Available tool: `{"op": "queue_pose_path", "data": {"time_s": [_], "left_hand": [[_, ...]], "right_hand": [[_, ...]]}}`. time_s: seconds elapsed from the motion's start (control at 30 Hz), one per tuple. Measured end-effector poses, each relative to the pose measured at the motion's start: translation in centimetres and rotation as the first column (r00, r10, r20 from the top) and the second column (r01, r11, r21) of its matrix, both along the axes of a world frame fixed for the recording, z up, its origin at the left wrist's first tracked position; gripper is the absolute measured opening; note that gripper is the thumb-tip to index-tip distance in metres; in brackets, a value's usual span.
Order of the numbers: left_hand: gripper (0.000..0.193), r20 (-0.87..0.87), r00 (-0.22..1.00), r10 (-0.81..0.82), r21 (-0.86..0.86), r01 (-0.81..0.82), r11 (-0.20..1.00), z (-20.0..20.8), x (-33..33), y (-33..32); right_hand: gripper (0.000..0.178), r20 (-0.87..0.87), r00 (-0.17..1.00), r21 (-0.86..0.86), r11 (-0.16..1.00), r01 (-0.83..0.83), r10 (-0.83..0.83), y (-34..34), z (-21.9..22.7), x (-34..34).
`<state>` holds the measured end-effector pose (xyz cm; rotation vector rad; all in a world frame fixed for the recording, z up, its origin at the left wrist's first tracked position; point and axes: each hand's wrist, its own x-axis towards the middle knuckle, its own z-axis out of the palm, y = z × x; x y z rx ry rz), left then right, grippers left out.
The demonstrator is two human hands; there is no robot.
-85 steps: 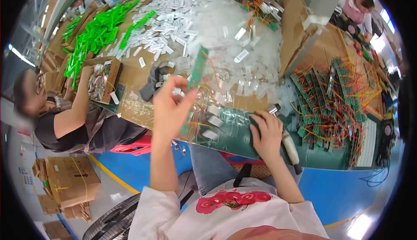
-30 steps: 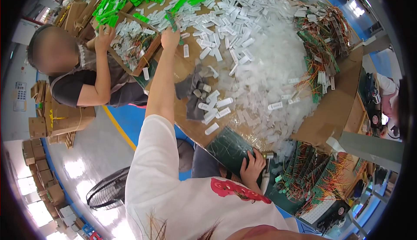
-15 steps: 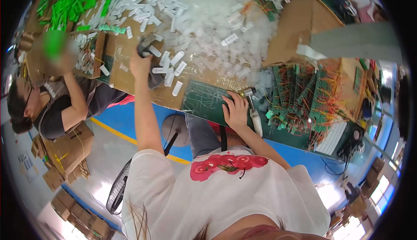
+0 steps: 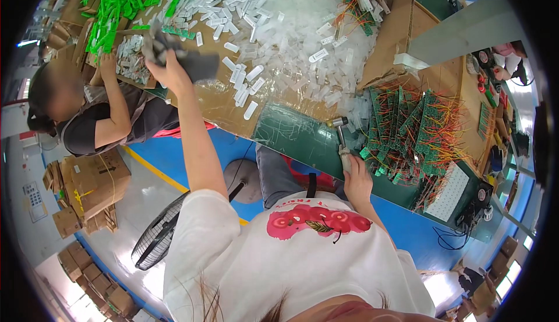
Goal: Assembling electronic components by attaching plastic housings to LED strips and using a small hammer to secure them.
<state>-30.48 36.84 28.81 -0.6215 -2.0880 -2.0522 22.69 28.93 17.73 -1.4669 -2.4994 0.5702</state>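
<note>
While left hand (image 4: 166, 69) grips cloth (image 4: 195, 63), right hand (image 4: 356, 179) holds hammer (image 4: 340, 135).

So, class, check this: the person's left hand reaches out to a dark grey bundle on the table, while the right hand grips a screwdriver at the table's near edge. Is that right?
Not quite. The head view shows the right hand gripping a small hammer, its metal head uppermost, not a screwdriver. The rest stands: the left hand is on the dark grey bundle on the table.

Bright green strips (image 4: 119, 2), white translucent pieces (image 4: 303, 25), dark green mat (image 4: 297, 138), orange-wired green boards (image 4: 419, 124), blue floor (image 4: 174, 159).
</note>
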Motion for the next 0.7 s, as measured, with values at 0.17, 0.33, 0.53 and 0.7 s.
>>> {"op": "queue_pose_path", "data": {"time_s": [0.17,0.33,0.53,0.7], "left_hand": [[0.06,0.247,0.968,-0.039,0.028,0.033,0.999,-7.1,3.7,-6.3],[0.043,0.402,0.912,-0.086,0.035,0.079,0.996,-9.1,9.3,-10.5],[0.042,0.486,0.864,-0.135,-0.098,0.208,0.973,-7.8,14.2,-11.3],[0.04,0.575,0.796,-0.19,0.041,0.203,0.978,-7.2,16.1,-13.0]], "right_hand": [[0.076,0.063,0.998,-0.139,0.99,0.011,-0.002,1.1,-1.5,-0.6],[0.072,-0.278,0.951,-0.132,0.976,-0.174,0.132,3.1,5.0,-2.3],[0.063,-0.465,0.771,0.375,0.886,-0.273,0.435,9.4,20.8,-12.5],[0.052,-0.499,0.668,0.682,0.725,-0.09,0.552,18.0,39.6,-23.9]]}}
